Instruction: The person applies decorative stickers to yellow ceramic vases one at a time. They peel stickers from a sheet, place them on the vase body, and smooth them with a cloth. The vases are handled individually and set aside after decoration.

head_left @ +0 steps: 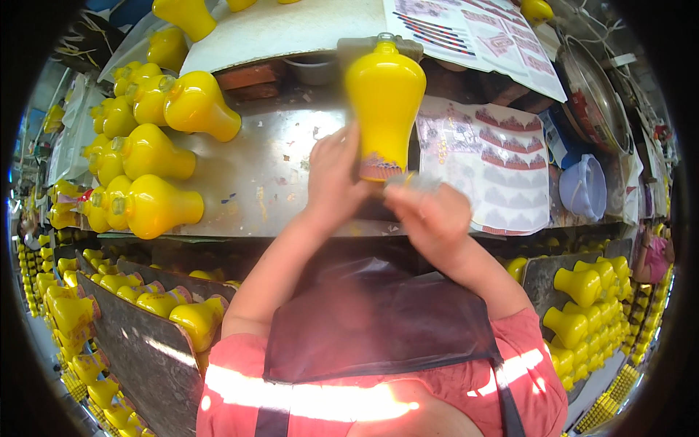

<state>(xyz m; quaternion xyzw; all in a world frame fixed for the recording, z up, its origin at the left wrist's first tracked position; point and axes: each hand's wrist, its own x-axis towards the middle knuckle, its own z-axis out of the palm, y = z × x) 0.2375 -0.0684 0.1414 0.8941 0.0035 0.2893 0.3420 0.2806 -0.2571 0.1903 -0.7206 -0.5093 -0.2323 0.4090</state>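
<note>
Left hand grips the yellow vase near its patterned base, holding it above the metal tabletop, while the blurred right hand, grip indeterminate, meets the base, with more yellow vases stacked left and decal sheets lying right.

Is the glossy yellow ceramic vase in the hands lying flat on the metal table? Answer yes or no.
No: the glossy yellow ceramic vase is held above the metal table, left hand gripping near its patterned end.
</note>
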